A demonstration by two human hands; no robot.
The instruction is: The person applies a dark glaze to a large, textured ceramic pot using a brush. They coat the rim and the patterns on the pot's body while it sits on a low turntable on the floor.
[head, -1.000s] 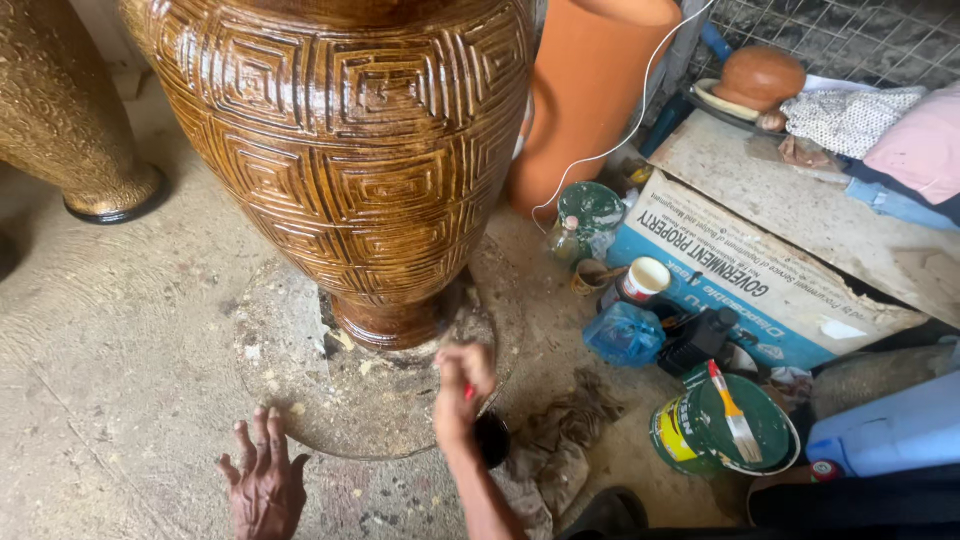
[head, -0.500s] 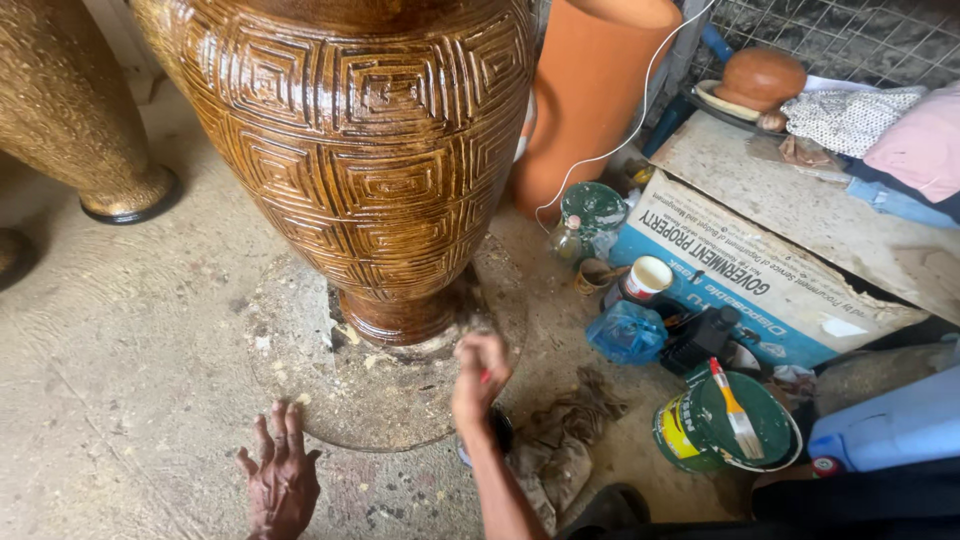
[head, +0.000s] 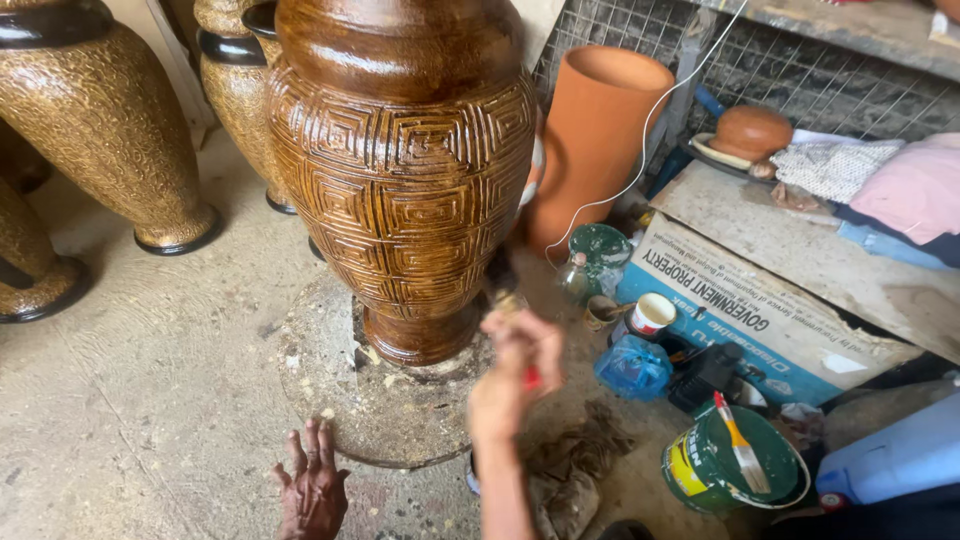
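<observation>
A tall glossy brown vase (head: 405, 170) with carved square patterns stands on a round flat disc (head: 340, 400) on the floor. My right hand (head: 515, 370) is raised beside the vase's lower right side and grips a paintbrush (head: 503, 290) with a red handle, its dark bristles close to the vase wall. My left hand (head: 312, 490) rests flat on the concrete floor at the disc's near edge, fingers spread, holding nothing.
Gold-textured vases (head: 110, 130) stand at the left and behind. A terracotta cylinder (head: 595, 140) is at the right rear. A cardboard box (head: 760, 320), cup (head: 652, 315), green paint bucket with a brush (head: 730, 465), blue bag (head: 632, 365) and rags (head: 570, 470) crowd the right side.
My right hand has lifted from near the disc up to the vase's lower side with the brush. The view has tilted up, showing more of the vase. The left hand stays on the floor.
</observation>
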